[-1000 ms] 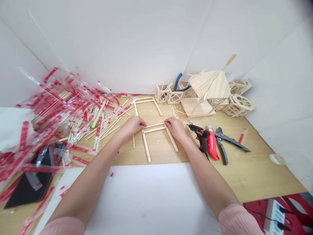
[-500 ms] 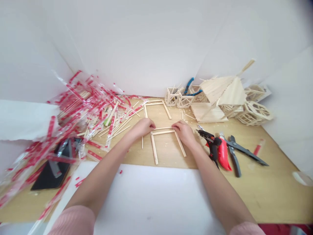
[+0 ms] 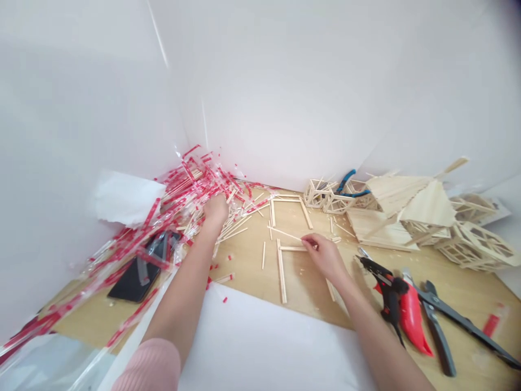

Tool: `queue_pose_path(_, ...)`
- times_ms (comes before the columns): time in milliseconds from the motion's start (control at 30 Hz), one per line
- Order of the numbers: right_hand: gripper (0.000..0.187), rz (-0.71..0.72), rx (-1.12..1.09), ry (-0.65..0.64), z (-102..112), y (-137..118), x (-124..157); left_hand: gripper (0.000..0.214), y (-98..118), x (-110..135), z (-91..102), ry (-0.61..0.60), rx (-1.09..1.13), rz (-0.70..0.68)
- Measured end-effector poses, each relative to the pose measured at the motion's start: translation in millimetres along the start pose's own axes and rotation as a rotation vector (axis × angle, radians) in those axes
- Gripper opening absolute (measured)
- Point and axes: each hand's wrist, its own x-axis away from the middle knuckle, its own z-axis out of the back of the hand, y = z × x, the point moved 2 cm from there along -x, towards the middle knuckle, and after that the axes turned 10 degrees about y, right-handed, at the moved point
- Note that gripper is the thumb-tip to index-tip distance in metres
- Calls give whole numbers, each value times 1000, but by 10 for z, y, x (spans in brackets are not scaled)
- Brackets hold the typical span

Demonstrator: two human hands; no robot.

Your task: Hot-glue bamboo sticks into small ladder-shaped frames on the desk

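My right hand (image 3: 323,254) pinches one end of a thin wooden stick (image 3: 285,232), which points left above the table. Beneath it lies a three-sided stick frame (image 3: 281,274), its right side partly covered by my hand and forearm. My left hand (image 3: 216,210) reaches into the pile of loose wooden sticks (image 3: 235,228) and red-and-clear plastic wrappers (image 3: 195,179); its fingers are hidden, so I cannot see whether it grips anything. A second three-sided stick frame (image 3: 285,197) lies farther back.
A black glue gun (image 3: 382,279), a red-handled tool (image 3: 413,315) and dark cutters (image 3: 437,336) lie at right. Behind them stand a wooden model house (image 3: 407,203) and small lattice boxes (image 3: 337,202) with blue-handled pliers (image 3: 348,182). A phone (image 3: 136,277) lies left; white board (image 3: 260,347) in front.
My left hand has left the near frame and moved left into the pile. My right hand has lifted the thin stick off the frame. The view has turned left.
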Motion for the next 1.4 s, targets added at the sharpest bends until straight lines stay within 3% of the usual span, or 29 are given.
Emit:
queue_pose_path(167,16,-111,-34,-40,-295,-409,-227,26,-136,-68,-65,-20,56,38)
queue_pose_path(267,32,-126,-327,-79,-457,-614,-349,23,-128,-69,130,91,144,29)
queue_pose_path(367,38,-80,-527,-90,-452,-757,-363,21,-25,-22,405,165,407,-107)
queue_pose_path(400,37,-84,-569,-74,-402,-785,-350,21,43,19,483,121,533,-190)
queue_pose_path(467,38,-133,-656,-24,-244,-813,-318,25,218,150,596,-98,766,-355)
queue_pose_path(600,41,-214,-840,67,153,-818,-285,30,596,534,722,-476,939,-549)
queue_pose_path(733,34,-222,-960,142,427,-779,-286,29,855,838,777,-652,977,-609)
queue_pose_path(833,29,-254,-968,162,501,-731,-290,29,936,905,753,-689,972,-580)
queue_pose_path(1133,34,-333,-915,67,367,-617,-347,21,937,751,541,-472,933,-605)
queue_pose_path(1200,36,-358,-921,85,332,-591,-353,17,902,647,526,-318,882,-606)
queue_pose_path(1333,38,-379,-864,105,301,-534,-353,23,650,278,496,172,692,-494)
queue_pose_path(1400,33,-373,-813,75,285,-514,-353,30,465,85,436,274,528,-414)
